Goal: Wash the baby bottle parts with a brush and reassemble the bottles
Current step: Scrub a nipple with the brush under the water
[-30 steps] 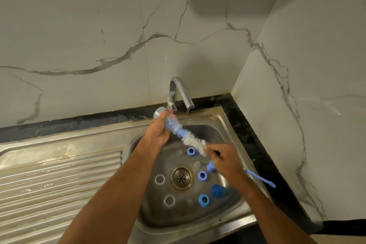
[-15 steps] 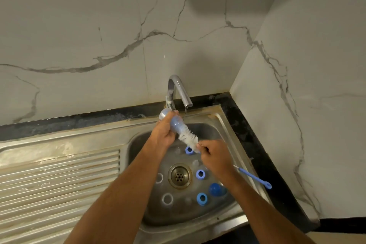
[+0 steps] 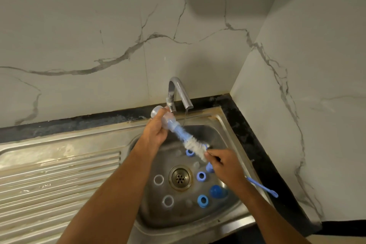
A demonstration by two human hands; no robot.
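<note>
Two hands work over the steel sink [image 3: 233, 125], and between them the clear baby bottle [image 3: 165, 118] lies tilted, its long axis running from upper left down to lower right: the closed base points toward the back wall beside the tap [image 3: 179, 93], the mouth toward the basin. Left hand [image 3: 156, 128] wraps its curled fingers round the bottle's body, hiding most of it, so only the rounded base and the neck end show. From the mouth comes the bottle brush [image 3: 195, 147], its blue stem and white bristles on the same slant; how much of it sits inside the bottle is hard to make out. Right hand [image 3: 223, 166] grips the brush just below the bristles, fingers closed round the shaft, and the thin blue handle end [image 3: 263, 187] sticks out past the wrist over the sink's right rim. Below, on the basin floor around the drain [image 3: 180, 177], lie two clear rings [image 3: 158, 180], several blue collars [image 3: 202, 201] and a blue cap [image 3: 216, 191]; one further blue piece is partly hidden under the right hand. A thin stream of water falls from the tap.
</note>
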